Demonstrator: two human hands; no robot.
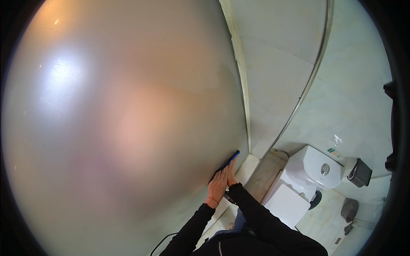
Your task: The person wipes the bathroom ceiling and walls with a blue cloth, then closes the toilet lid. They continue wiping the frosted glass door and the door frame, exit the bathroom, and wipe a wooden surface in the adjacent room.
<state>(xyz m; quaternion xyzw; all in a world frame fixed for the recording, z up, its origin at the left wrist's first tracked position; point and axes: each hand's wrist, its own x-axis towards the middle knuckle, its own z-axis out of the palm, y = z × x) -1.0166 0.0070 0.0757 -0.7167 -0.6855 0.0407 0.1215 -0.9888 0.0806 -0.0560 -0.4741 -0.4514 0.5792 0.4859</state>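
Note:
My left hand, with a thin red string on its wrist, lies flat with fingers extended. It presses a thin black cloth or pad with a blue edge against a large frosted, glossy panel. Just to its right, my right hand rests side by side with it, its fingers reaching up to the blue end of the cloth. Both palms face the panel, so the grip beneath them is hidden. The pressed spot sits low on the panel, near its right edge.
A pale, rough-edged strip borders the panel, with a pale wall beyond. To the right stands a white toilet with its lid down. A dark paper holder is on the wall, and a grey bin stands farther right. A black cable curves at lower left.

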